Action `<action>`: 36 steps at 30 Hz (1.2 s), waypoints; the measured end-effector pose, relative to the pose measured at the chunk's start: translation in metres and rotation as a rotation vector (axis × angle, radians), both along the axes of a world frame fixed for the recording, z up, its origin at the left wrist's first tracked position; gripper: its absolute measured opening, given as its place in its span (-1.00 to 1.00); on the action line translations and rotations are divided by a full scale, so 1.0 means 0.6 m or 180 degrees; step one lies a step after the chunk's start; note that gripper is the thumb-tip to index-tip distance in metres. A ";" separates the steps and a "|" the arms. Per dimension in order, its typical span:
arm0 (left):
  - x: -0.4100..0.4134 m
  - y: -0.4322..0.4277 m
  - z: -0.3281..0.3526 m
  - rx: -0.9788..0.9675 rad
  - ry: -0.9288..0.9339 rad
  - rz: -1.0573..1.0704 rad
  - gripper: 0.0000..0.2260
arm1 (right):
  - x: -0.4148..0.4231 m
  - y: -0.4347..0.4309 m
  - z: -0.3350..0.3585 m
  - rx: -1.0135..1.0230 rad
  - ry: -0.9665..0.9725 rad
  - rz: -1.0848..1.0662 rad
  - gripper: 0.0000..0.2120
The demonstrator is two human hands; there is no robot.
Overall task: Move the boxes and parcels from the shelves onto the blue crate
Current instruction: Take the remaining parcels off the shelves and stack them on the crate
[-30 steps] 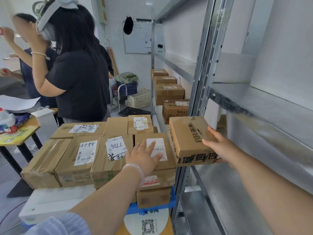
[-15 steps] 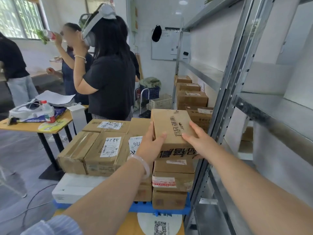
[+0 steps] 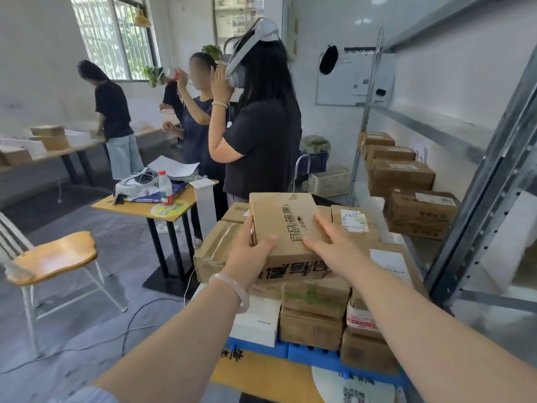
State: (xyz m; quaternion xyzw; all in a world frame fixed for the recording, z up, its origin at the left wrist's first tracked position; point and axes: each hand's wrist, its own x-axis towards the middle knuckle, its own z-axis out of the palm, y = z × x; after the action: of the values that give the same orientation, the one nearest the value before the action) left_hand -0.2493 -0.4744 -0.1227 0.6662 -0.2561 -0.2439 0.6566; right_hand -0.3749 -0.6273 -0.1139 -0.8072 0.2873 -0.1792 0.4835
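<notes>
The left hand (image 3: 250, 257) grips the box (image 3: 286, 231) by its left edge and the right hand (image 3: 328, 245) presses flat-fingered on top, over the stack (image 3: 316, 298) on the blue crate (image 3: 313, 356), so it should go down level and square before either lets go.

Both arms reach forward side by side, forearms bare. The left hand (image 3: 250, 257) grips the left edge of a cardboard box (image 3: 286, 225), thumb laid over its top, with a pale bangle (image 3: 232, 289) on the wrist. The right hand (image 3: 334, 248) lies flat on the box's top, fingers straight.
</notes>
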 end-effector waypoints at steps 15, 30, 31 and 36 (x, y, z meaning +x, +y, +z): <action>0.248 0.219 -0.083 0.0645 0.0959 -0.0063 -0.27 | 0.154 0.197 -0.099 0.0568 0.0621 0.0385 -0.43; 0.225 0.261 -0.203 0.0777 0.1704 0.0412 -0.52 | 0.128 0.221 -0.141 0.0936 0.0829 -0.0407 -0.36; 0.219 0.260 -0.212 0.0790 0.1765 0.0505 -0.51 | 0.126 0.221 -0.149 0.0972 0.0810 -0.0532 -0.35; 0.190 0.246 -0.239 0.0837 0.1907 0.0856 -0.61 | 0.124 0.229 -0.183 0.1098 0.0915 -0.0726 -0.26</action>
State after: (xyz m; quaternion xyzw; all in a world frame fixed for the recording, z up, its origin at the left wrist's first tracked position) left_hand -0.1354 -0.3265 -0.2661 0.6717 0.0715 -0.3708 0.6374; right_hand -0.3004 -0.4901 -0.2238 -0.6923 0.4687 -0.0644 0.5449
